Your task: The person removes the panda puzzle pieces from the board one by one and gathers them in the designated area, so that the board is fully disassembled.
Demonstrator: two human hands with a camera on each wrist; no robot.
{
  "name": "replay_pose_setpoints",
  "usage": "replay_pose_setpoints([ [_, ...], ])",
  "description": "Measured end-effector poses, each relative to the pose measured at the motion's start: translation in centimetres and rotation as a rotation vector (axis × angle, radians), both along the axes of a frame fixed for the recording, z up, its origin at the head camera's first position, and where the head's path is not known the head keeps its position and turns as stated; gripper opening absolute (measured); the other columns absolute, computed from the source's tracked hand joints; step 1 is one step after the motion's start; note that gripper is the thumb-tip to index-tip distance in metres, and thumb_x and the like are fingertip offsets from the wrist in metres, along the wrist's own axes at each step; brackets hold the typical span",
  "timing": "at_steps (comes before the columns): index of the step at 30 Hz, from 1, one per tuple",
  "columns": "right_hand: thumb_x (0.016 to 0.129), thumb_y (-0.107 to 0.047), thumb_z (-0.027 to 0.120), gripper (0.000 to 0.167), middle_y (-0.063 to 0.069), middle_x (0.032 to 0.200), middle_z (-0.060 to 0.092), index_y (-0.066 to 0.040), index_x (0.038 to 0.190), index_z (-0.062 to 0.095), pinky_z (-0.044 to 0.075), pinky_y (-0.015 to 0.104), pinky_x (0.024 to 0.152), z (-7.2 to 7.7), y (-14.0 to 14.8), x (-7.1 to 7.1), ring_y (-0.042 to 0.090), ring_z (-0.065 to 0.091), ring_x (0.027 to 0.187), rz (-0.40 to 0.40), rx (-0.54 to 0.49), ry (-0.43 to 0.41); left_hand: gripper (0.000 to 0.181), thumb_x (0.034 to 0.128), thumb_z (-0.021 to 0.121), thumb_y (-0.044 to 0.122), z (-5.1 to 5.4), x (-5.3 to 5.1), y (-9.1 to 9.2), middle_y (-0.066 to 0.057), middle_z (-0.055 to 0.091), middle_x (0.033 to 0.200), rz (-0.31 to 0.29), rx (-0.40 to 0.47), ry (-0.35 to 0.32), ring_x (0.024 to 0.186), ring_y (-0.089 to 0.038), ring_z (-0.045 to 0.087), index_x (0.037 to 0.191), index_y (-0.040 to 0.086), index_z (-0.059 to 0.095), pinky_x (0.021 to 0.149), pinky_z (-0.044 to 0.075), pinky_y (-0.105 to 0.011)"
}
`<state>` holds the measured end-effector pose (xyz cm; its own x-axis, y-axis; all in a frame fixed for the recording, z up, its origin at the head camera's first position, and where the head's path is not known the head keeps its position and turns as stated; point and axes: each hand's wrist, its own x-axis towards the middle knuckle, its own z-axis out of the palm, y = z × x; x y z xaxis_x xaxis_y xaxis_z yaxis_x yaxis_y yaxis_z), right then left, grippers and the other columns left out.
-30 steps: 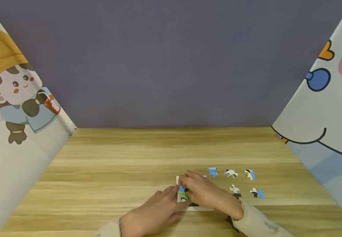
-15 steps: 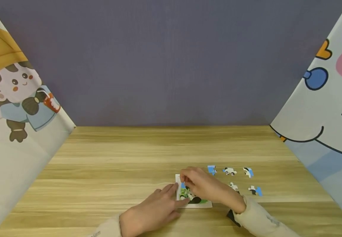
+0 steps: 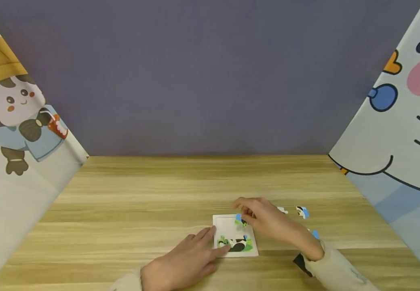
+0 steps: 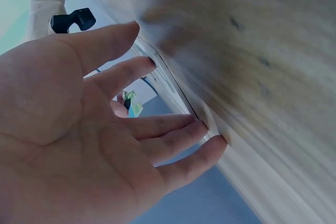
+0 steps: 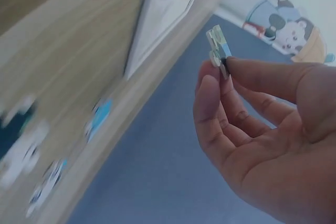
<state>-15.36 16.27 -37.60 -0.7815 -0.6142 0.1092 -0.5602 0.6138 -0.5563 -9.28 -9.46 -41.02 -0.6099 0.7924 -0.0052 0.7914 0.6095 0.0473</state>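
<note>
A white puzzle tray [image 3: 226, 224] lies on the wooden table, with joined jigsaw pieces [image 3: 237, 245] in green, black and white along its near side. My left hand [image 3: 186, 258] rests at the tray's left edge, its fingers extended and touching it; the thumb reaches over the near pieces. Above the tray's far right part, my right hand [image 3: 269, 220] pinches a jigsaw piece [image 5: 221, 51] between thumb and fingers. Blue, green and black show on that piece, which is raised off the tray and tilted in the right wrist view.
Loose jigsaw pieces lie right of the tray: a black, white and blue one [image 3: 302, 212], a white one [image 3: 283, 209] and a blue-edged one [image 3: 315, 234], the last two partly hidden by my right hand and arm. A grey panel [image 3: 210, 81] closes off the table's far side.
My right hand has lifted from the tray's left part and moved right, carrying the jigsaw piece, so the bare upper tray shows. My left hand has stayed at the left edge.
</note>
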Motion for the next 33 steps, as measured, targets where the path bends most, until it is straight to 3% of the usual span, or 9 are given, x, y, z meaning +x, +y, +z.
replay_pose_setpoints([
  [6,0.092,0.002,0.066,0.02,-0.002,0.085,0.068,-0.012,0.107,0.069,0.052,0.023,0.061,0.4,2.4,-0.1,0.008,0.063,0.075,-0.042,0.027,0.029,0.05,0.1026,0.053,0.04,0.0,0.5,-0.4,-0.022,0.034,0.156,0.035,-0.008,-0.054,0.14,-0.033,0.04,0.151,0.035,0.043,0.099,0.048,-0.05],
  [13,0.094,0.0,0.065,0.014,-0.003,0.084,0.067,-0.011,0.103,0.068,0.052,0.025,0.061,0.1,4.0,-0.1,0.009,0.063,0.073,-0.026,0.052,-0.089,0.052,0.1026,0.053,0.041,0.0,0.7,-0.6,-0.022,0.028,0.159,0.064,0.007,-0.128,0.144,-0.035,0.035,0.152,0.036,0.039,0.103,0.044,-0.054],
  [19,0.092,0.002,0.065,0.016,0.0,0.085,0.068,-0.012,0.099,0.068,0.052,0.025,0.062,-1.0,4.6,-0.4,0.008,0.062,0.074,-0.006,0.077,-0.096,0.05,0.1025,0.054,0.038,-0.1,0.9,-0.6,-0.024,0.03,0.158,0.056,0.046,-0.139,0.143,-0.035,0.036,0.151,0.034,0.043,0.103,0.044,-0.055],
  [23,0.09,0.005,0.066,0.019,-0.001,0.084,0.066,-0.013,0.096,0.068,0.05,0.024,0.061,-1.8,4.6,-0.6,0.006,0.059,0.072,-0.004,0.104,-0.068,0.052,0.1016,0.056,0.039,-0.1,0.8,-0.4,-0.023,0.031,0.157,0.047,0.034,-0.122,0.142,-0.035,0.038,0.152,0.034,0.042,0.101,0.046,-0.055],
  [29,0.085,0.006,0.072,0.024,-0.005,0.084,0.06,-0.015,0.094,0.067,0.048,0.025,0.063,-2.3,4.3,-0.5,0.006,0.054,0.074,-0.013,0.137,-0.061,0.052,0.0995,0.059,0.038,-0.2,0.6,-0.4,-0.023,0.039,0.152,0.014,0.045,-0.001,0.137,-0.033,0.044,0.149,0.031,0.047,0.096,0.05,-0.05],
  [33,0.082,0.005,0.075,0.024,-0.005,0.085,0.061,-0.017,0.089,0.068,0.049,0.026,0.064,-2.3,4.1,-0.3,0.008,0.057,0.077,-0.008,0.147,-0.043,0.052,0.1,0.059,0.039,-0.1,0.6,-0.3,-0.023,0.039,0.152,0.012,0.029,-0.006,0.137,-0.032,0.044,0.15,0.032,0.045,0.096,0.05,-0.049],
])
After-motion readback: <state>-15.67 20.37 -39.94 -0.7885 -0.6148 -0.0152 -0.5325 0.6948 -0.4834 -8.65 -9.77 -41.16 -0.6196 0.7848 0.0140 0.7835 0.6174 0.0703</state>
